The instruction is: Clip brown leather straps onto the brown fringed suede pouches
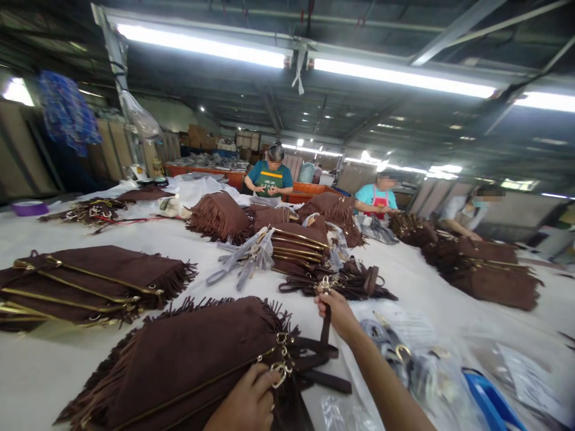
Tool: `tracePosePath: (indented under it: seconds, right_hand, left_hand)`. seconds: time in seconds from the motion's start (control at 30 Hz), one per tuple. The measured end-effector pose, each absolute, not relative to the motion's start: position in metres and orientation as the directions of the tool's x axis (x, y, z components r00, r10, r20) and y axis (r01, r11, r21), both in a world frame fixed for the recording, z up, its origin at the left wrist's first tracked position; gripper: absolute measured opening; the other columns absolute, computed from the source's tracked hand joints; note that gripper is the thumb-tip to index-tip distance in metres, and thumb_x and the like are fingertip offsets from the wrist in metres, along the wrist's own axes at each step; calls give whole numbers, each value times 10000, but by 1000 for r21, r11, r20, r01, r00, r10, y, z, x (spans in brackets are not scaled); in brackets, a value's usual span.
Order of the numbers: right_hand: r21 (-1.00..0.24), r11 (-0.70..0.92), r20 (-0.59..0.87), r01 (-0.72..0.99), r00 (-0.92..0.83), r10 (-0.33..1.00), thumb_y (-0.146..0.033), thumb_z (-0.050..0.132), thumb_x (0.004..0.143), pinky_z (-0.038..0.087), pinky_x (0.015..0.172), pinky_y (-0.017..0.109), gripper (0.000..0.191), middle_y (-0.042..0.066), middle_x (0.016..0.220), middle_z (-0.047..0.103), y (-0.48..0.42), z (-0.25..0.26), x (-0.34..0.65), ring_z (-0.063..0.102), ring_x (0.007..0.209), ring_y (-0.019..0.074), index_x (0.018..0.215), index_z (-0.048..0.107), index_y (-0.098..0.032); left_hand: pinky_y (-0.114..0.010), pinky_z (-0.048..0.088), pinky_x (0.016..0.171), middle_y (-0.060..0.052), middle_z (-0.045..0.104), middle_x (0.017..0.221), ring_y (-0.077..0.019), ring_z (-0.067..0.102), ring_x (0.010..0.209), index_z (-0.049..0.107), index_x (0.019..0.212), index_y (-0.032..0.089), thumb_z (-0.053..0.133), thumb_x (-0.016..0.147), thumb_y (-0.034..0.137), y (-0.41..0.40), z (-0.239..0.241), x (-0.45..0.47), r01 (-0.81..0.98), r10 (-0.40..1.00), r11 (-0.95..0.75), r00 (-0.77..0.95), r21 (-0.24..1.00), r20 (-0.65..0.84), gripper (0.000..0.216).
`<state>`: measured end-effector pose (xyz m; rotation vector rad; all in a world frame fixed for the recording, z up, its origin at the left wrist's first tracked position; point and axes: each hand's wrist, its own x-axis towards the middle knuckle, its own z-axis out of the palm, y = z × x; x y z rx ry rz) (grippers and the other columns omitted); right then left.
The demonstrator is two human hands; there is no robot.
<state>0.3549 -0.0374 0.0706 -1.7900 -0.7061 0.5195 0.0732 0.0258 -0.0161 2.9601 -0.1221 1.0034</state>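
Observation:
A brown fringed bag [193, 347] with gold zips lies in front of me. My left hand [251, 398] is at its near right edge, fingers curled around a gold clasp [281, 372]. Several dark brown straps [321, 377] hang off that side of the bag beside the clasps. Farther out, my right hand [339, 314] pinches a brown strap [326, 323] by its gold-hardware end. Just beyond it is a heap of similar straps [354, 281] with gold hooks.
Stacked brown bags [90, 284] lie at left, with more bags [299, 245] in the middle and at right [489, 275]. Clear plastic bags [431, 365] and a blue object [492, 401] are at lower right. Purple tape [29, 208] sits at far left. Several people work across the table [399, 269].

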Motion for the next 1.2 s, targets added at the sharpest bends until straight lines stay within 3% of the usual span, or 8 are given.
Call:
tracePosePath:
  seconds: [0.17, 0.23, 0.33, 0.4, 0.6, 0.73, 1.0, 1.2]
  right_hand:
    - [-995, 16, -47, -97, 615, 787, -610, 484, 884, 247, 369, 168, 404, -73, 612, 490, -106, 97, 301, 274, 383, 42, 999, 521, -224]
    - [-974, 66, -72, -217, 573, 816, -554, 594, 853, 294, 390, 161, 365, -60, 624, 528, -123, 93, 272, 350, 404, 37, 923, 543, -199]
    - [-967, 45, -101, -250, 541, 835, -505, 666, 816, 416, 479, 172, 354, -3, 724, 627, -136, 74, 230, 523, 526, 66, 828, 556, -169]
    - [-964, 5, -150, -265, 560, 815, -519, 682, 786, 436, 480, 182, 372, -1, 721, 642, -139, 58, 205, 547, 533, 78, 819, 553, -171]
    - [-962, -101, -244, -255, 624, 742, -584, 566, 806, 406, 395, 191, 395, -28, 581, 622, -137, 12, 151, 520, 419, 93, 787, 524, -192]
    - [-976, -86, -202, -199, 686, 699, -591, 496, 858, 414, 396, 192, 397, -27, 584, 627, -129, -6, 138, 533, 424, 101, 827, 529, -196]
    - [-982, -14, -142, -187, 691, 708, -595, 439, 908, 426, 405, 184, 406, -37, 576, 601, -120, -9, 137, 516, 424, 92, 826, 511, -204]
    - [-992, -121, -116, -41, 680, 724, -587, 375, 943, 383, 366, 183, 434, -53, 483, 539, -124, -7, 138, 480, 367, 98, 756, 506, -218]
  left_hand:
    - [-432, 423, 1019, -64, 678, 1080, -246, 513, 1133, 684, 854, 211, 540, 881, 143, 9, 38, 54, -87, 17, -978, 874, 191, 486, 162]
    - [-437, 429, 1026, -75, 648, 1137, -243, 505, 1133, 669, 864, 197, 490, 900, 118, 4, 53, 50, -73, 50, -962, 901, 263, 431, 199]
    - [-448, 426, 1040, -88, 617, 1179, -250, 488, 1144, 658, 923, 181, 451, 920, 113, 1, 65, 47, -54, 76, -941, 928, 333, 364, 218]
    - [-447, 420, 1046, -97, 610, 1181, -253, 480, 1151, 654, 949, 173, 439, 931, 122, 0, 67, 46, -57, 75, -932, 936, 357, 344, 222]
    - [-447, 410, 1063, -109, 592, 1199, -250, 472, 1163, 652, 931, 164, 411, 954, 149, -1, 62, 46, -60, 70, -931, 939, 361, 338, 242]
    - [-427, 433, 1047, -96, 588, 1175, -235, 476, 1144, 639, 939, 163, 404, 956, 135, 0, 57, 47, -66, 68, -934, 932, 350, 357, 237]
    - [-410, 430, 1068, -91, 567, 1190, -228, 455, 1175, 611, 917, 161, 406, 974, 158, -1, 59, 48, -76, 45, -935, 943, 346, 329, 213]
    - [-431, 415, 1094, -99, 551, 1219, -241, 432, 1220, 612, 931, 158, 397, 982, 169, 0, 54, 50, -61, 37, -952, 950, 299, 311, 220]
